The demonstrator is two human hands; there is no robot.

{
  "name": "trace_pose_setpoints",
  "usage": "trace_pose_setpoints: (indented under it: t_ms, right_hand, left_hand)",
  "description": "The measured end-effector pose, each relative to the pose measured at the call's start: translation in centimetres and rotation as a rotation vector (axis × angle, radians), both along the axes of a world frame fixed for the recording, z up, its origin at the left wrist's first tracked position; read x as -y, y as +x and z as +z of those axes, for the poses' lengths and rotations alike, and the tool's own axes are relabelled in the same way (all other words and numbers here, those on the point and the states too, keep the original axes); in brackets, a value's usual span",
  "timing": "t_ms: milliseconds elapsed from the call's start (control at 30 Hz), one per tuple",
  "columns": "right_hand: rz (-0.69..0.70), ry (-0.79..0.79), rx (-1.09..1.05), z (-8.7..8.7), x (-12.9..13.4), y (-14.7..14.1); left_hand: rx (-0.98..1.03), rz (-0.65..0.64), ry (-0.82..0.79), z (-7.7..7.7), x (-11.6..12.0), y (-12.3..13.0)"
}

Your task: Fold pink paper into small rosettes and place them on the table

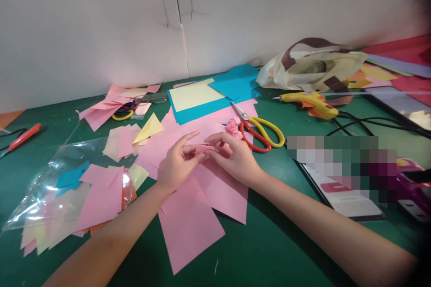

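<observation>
Fingers of the left hand (175, 163) and right hand (237, 159) pinch a small pink paper piece (204, 148) at centre, apparently to steady it; scissors (247, 120) lie at two o'clock, presumably for easy reach.

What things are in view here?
Table: one, green, underneath
Wall: one, whitish, behind
Pink sheets: several, pink, centre
Scissors: one clearly seen, red and yellow, centre
Paper flower: one, pink, beside scissors
Blue sheets: several, blue, back centre
Cream sheet: one, cream, atop blue
Paper pile: one, pinkish, back left
Plastic bag: one, clear, left
Glue gun: one, yellow, right
Handled tool: one, red, left edge
Tote: one, cream, back right
Lit device: one, white, right
Unclear object: one, purple, right edge
Paper stack: one, multicoloured, far right
Small piece: one, pink, centre
Left hand, right hand: two, bare, holding small piece
</observation>
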State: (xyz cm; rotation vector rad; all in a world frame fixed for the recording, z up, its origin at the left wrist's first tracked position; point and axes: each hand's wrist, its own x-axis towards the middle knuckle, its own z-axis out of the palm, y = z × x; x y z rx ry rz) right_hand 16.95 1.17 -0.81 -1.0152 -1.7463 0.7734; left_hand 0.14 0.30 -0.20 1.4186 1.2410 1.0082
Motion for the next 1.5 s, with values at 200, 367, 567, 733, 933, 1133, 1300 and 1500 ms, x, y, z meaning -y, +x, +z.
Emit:
trace_pose_setpoints:
  t_ms: [200, 367, 567, 733, 933, 1133, 1300, 1500]
  right_hand:
    - [0.024, -0.081, -0.026, -0.01, 0.08, 0.0]
    - [0.027, -0.098, 0.02, 0.06, 0.14, 0.04]
    - [0.107, -0.153, -0.034, -0.03, -0.05, -0.02]
    - [0.222, -0.146, -0.202, -0.16, -0.22, 0.06]
    - [0.187, -0.085, -0.17, -0.33, -0.4, 0.19]
    - [0.152, -0.069, -0.083, -0.31, -0.52, 0.31]
    - [0.178, -0.067, -0.046, -0.19, -0.3, 0.25]
    - [0.18, -0.22, -0.127, -0.38, -0.37, 0.06]
  left_hand:
    - [0.052, 0.073, -0.047, 0.2, -0.19, -0.09]
    - [0.021, 0.009, 0.035, 0.09, -0.13, -0.16]
    - [-0.022, 0.005, 0.068, 0.19, 0.08, 0.09]
    - [-0.025, 0.081, 0.04, 0.46, 0.17, 0.24]
    - [0.044, 0.063, 0.134, 0.35, 0.13, 0.36]
    - [0.107, 0.088, 0.08, 0.23, -0.05, 0.33]
    - [0.232, 0.156, 0.046, 0.27, -0.25, 0.25]
    - [0.365, 0.026, 0.076, -0.15, -0.36, -0.01]
